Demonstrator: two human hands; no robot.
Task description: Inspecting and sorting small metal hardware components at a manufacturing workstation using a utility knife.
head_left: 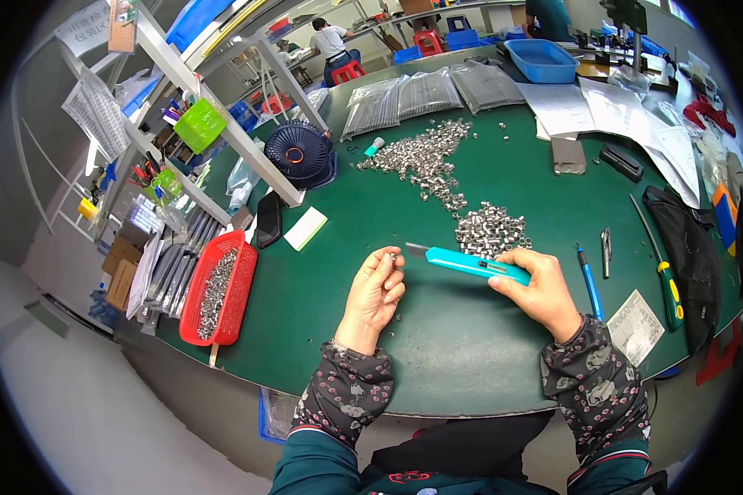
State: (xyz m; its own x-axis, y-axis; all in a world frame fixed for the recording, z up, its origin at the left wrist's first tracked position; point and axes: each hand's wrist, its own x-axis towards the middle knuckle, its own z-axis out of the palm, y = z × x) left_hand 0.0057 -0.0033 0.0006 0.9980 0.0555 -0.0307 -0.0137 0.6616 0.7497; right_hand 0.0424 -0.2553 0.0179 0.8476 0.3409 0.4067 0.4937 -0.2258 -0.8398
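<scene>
My left hand (373,290) is closed in a pinch around a small metal ring (394,256), which the fingertips partly cover. A teal utility knife (470,263) lies in the grip of my right hand (543,289), its blade (417,248) out and pointing left toward the pinched ring. A small gap seems to separate blade tip and ring. Just beyond the knife, a heap of short metal rings (491,229) rests on the green table (462,355). Farther back spreads a larger pile of similar rings (425,157).
A red basket (243,285) of metal pieces stands at the left edge, near a black phone (268,219) and a blue fan (300,154). Bagged rods (429,92) and a blue tub (542,59) line the back. At right lie a blue pen (589,282) and a screwdriver (667,285).
</scene>
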